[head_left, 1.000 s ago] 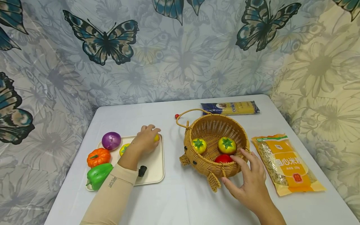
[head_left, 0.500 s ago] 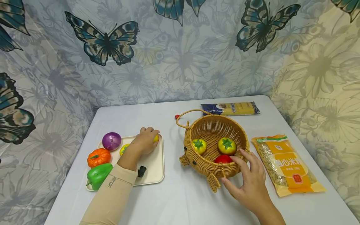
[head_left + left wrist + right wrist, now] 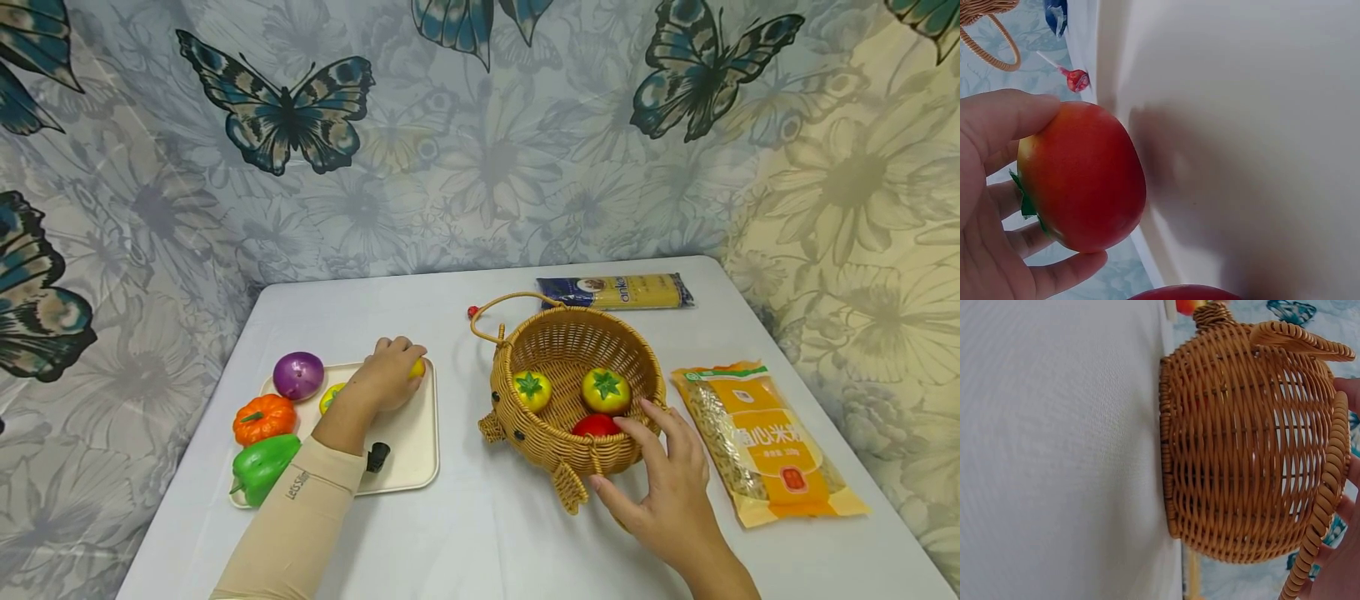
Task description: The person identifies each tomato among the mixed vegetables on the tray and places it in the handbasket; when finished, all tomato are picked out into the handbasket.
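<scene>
At the right end of the cream tray (image 3: 412, 467), my left hand (image 3: 382, 379) holds a tomato (image 3: 1085, 178), red with a yellowish top and green leaves. The left wrist view shows thumb and fingers around its sides, close over the tray. Another red rounded thing (image 3: 1185, 292) peeks in at that view's bottom edge. My right hand (image 3: 667, 492) holds the rim of an animal-shaped wicker basket (image 3: 1241, 444), fingers over the edge and thumb outside. Inside the basket are two yellow tomatoes with green leaves, one the left tomato (image 3: 532, 390), and a red rounded thing (image 3: 596, 424).
An eggplant (image 3: 298, 375), an orange pumpkin (image 3: 264, 419) and a green bell pepper (image 3: 264, 468) sit along the tray's left side. A small black object (image 3: 378, 457) lies on it. Around the basket are a pasta packet (image 3: 637, 291), a lollipop (image 3: 1077, 80) and an orange food bag (image 3: 772, 446).
The fingers of my left hand have drawn in slightly around the tomato since a second ago. My right hand and the basket stay in place.
</scene>
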A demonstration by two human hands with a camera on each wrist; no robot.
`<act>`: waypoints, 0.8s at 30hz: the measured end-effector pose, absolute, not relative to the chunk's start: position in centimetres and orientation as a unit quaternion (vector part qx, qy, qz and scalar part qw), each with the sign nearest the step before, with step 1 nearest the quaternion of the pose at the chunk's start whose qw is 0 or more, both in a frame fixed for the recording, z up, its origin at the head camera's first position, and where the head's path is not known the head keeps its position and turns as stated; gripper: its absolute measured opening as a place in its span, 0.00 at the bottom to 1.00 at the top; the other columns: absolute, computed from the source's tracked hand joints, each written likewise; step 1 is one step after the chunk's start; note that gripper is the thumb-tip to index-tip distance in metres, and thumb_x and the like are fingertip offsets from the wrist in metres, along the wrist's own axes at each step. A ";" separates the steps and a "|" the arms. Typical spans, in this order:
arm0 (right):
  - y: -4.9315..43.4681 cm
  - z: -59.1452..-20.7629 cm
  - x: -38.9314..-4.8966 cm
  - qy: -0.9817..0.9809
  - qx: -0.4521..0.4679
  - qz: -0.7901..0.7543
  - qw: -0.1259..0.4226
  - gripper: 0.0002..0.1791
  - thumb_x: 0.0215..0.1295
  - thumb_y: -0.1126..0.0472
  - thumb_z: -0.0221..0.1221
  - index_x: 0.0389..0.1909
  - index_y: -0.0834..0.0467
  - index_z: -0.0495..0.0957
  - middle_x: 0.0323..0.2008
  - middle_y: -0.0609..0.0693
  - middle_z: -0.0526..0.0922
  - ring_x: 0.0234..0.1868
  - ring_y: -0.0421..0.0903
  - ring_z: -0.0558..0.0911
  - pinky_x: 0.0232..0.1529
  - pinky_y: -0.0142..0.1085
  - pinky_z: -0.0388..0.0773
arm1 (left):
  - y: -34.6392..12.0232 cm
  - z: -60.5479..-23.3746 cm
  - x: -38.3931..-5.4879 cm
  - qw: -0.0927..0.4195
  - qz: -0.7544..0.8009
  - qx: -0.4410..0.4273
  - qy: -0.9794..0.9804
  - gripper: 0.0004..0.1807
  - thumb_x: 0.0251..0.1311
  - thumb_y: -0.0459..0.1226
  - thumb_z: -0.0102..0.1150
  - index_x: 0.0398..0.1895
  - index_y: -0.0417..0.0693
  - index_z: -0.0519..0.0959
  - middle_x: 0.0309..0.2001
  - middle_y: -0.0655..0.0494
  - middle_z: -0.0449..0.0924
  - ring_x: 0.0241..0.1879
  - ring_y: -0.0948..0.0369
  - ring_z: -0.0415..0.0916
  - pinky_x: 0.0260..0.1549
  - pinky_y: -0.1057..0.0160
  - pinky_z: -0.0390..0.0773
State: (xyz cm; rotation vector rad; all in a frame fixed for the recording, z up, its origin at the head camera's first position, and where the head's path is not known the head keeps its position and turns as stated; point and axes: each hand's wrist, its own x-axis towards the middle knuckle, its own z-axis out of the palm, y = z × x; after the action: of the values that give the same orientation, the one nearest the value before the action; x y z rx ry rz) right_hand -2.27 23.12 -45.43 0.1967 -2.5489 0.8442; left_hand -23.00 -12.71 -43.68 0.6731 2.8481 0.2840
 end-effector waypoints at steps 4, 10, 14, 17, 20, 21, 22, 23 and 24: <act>23.1 -45.4 -2.3 -0.923 0.070 0.306 0.222 0.42 0.44 0.53 0.78 0.64 0.51 0.73 0.76 0.57 0.57 0.74 0.68 0.52 0.65 0.72 0.47 | -12.6 -43.6 -23.1 0.092 0.098 0.230 0.964 0.27 0.73 0.42 0.57 0.72 0.47 0.71 0.67 0.43 0.70 0.66 0.41 0.64 0.59 0.39 0.73; 23.1 -45.5 -2.2 -0.922 0.071 0.308 0.223 0.42 0.44 0.53 0.78 0.64 0.52 0.73 0.76 0.58 0.56 0.74 0.69 0.51 0.65 0.72 0.47 | -12.3 -43.2 -23.0 0.080 0.106 0.234 0.963 0.27 0.73 0.43 0.58 0.72 0.49 0.71 0.67 0.45 0.70 0.67 0.43 0.63 0.60 0.41 0.73; 23.1 -45.5 -2.2 -0.922 0.071 0.309 0.225 0.42 0.44 0.54 0.78 0.64 0.53 0.74 0.76 0.58 0.56 0.74 0.68 0.51 0.64 0.72 0.47 | -11.9 -42.6 -22.8 0.070 0.105 0.245 0.961 0.27 0.72 0.42 0.59 0.72 0.49 0.71 0.66 0.44 0.70 0.66 0.42 0.63 0.59 0.41 0.73; 23.0 -45.5 -2.2 -0.922 0.070 0.309 0.225 0.42 0.44 0.54 0.78 0.64 0.53 0.74 0.76 0.58 0.57 0.74 0.69 0.52 0.63 0.73 0.48 | -11.6 -42.2 -22.6 0.066 0.107 0.252 0.960 0.27 0.71 0.42 0.60 0.72 0.49 0.71 0.67 0.44 0.70 0.66 0.42 0.63 0.59 0.40 0.73; 23.0 -45.5 -2.2 -0.922 0.070 0.309 0.225 0.42 0.44 0.54 0.78 0.64 0.53 0.74 0.76 0.58 0.56 0.73 0.69 0.52 0.63 0.73 0.48 | -11.3 -41.8 -22.4 0.060 0.108 0.258 0.958 0.27 0.71 0.42 0.60 0.71 0.50 0.71 0.67 0.45 0.70 0.67 0.42 0.63 0.59 0.41 0.73; 23.0 -45.5 -2.2 -0.922 0.070 0.309 0.224 0.42 0.44 0.54 0.78 0.64 0.53 0.74 0.76 0.58 0.56 0.73 0.69 0.52 0.63 0.73 0.48 | -11.2 -41.7 -22.3 0.057 0.108 0.261 0.958 0.27 0.71 0.42 0.60 0.71 0.50 0.71 0.67 0.45 0.70 0.67 0.42 0.63 0.59 0.41 0.73; 23.1 -45.5 -2.2 -0.922 0.071 0.308 0.225 0.42 0.44 0.54 0.78 0.64 0.53 0.73 0.76 0.58 0.56 0.73 0.69 0.52 0.63 0.72 0.48 | -11.1 -41.6 -22.2 0.054 0.106 0.264 0.957 0.27 0.71 0.42 0.60 0.71 0.50 0.71 0.67 0.46 0.70 0.67 0.43 0.63 0.59 0.41 0.73; 23.1 -45.6 -2.2 -0.922 0.071 0.308 0.225 0.42 0.44 0.54 0.78 0.64 0.53 0.73 0.76 0.58 0.56 0.73 0.70 0.52 0.64 0.72 0.47 | -11.0 -41.5 -22.1 0.051 0.105 0.266 0.957 0.27 0.71 0.43 0.60 0.71 0.51 0.71 0.67 0.46 0.70 0.68 0.43 0.63 0.59 0.41 0.73; 23.1 -45.6 -2.2 -0.922 0.071 0.308 0.225 0.42 0.44 0.54 0.78 0.64 0.53 0.73 0.76 0.58 0.56 0.73 0.70 0.52 0.64 0.72 0.47 | -10.8 -41.3 -22.1 0.048 0.104 0.268 0.956 0.27 0.71 0.43 0.60 0.71 0.51 0.71 0.67 0.46 0.69 0.68 0.43 0.62 0.59 0.41 0.73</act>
State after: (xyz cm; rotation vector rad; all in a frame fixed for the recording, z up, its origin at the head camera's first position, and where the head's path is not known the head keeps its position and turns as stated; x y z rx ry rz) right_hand -2.17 23.06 -45.58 0.1961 -2.5426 0.8503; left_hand -22.06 -10.85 -41.33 0.8183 2.9155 0.3178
